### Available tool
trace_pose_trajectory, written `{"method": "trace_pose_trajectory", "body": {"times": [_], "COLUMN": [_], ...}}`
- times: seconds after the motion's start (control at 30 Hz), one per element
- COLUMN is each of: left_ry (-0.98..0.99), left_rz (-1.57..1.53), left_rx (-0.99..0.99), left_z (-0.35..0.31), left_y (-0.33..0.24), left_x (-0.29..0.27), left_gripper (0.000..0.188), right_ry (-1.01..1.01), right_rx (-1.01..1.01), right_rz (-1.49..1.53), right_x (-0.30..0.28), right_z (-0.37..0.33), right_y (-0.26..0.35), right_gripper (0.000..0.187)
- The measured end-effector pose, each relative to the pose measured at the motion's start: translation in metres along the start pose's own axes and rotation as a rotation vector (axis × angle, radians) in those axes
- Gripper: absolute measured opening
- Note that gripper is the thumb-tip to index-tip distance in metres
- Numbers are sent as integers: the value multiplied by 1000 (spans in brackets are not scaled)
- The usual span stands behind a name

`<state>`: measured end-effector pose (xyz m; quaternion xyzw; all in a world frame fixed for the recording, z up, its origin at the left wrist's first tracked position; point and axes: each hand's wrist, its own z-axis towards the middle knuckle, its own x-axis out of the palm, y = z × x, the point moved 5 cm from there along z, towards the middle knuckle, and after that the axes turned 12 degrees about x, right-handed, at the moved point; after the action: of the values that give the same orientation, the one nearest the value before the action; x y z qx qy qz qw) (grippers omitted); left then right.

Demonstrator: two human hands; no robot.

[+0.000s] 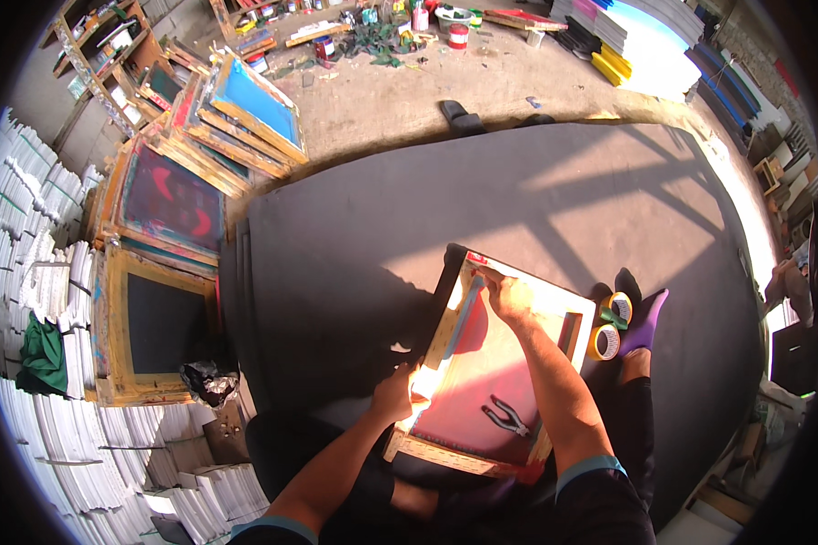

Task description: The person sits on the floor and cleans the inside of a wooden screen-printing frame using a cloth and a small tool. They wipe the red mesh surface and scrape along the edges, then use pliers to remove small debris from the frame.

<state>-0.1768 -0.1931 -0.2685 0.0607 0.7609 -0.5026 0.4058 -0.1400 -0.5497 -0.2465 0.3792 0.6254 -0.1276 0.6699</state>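
A wooden screen-printing frame (454, 451) with pinkish-red mesh lies tilted across my lap. My left hand (394, 392) is closed on its left rail, the thumb over the inner side. Along that rail runs a pale bluish strip (463, 313), apparently tape. At the far left corner my right hand (511, 295) has its fingers together and pointing down by the strip's upper end; what they pinch is too small to make out. Open-handled pliers (505, 418) rest on the mesh. Two yellow tape rolls (603, 342) stand just right of the frame, one with green in front.
A dark padded mat (354, 209) spreads under me, crossed by shadows. My purple-socked foot (647, 318) is beside the tape. More screen frames (168, 200) lean at the left, near stacked white sheets (59, 427). Paint cans (458, 36) and clutter lie on the far floor.
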Motion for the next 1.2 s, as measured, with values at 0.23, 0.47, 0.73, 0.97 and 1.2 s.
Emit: {"method": "trace_pose_trajectory", "body": {"times": [0.23,0.47,0.73,0.97,1.2], "left_ry": [6,65,65,38,2], "left_rz": [17,58,-8,-27,-80], "left_rx": [57,-12,-44,-31,-3], "left_z": [3,2,1,2,4], "left_y": [-5,-8,-14,-16,-34], "left_x": [-4,-5,-11,-12,-28], "left_gripper": [99,101,97,94,97], "right_ry": [-18,53,167,265,193], "right_rx": [5,42,3,113,-15], "right_rz": [-34,-78,-256,-130,-378], "right_x": [-16,-35,-26,-39,-7], "right_z": [-9,-17,-7,-4,6], "right_y": [6,25,32,33,46], "right_gripper": [35,41,30,35,46]}}
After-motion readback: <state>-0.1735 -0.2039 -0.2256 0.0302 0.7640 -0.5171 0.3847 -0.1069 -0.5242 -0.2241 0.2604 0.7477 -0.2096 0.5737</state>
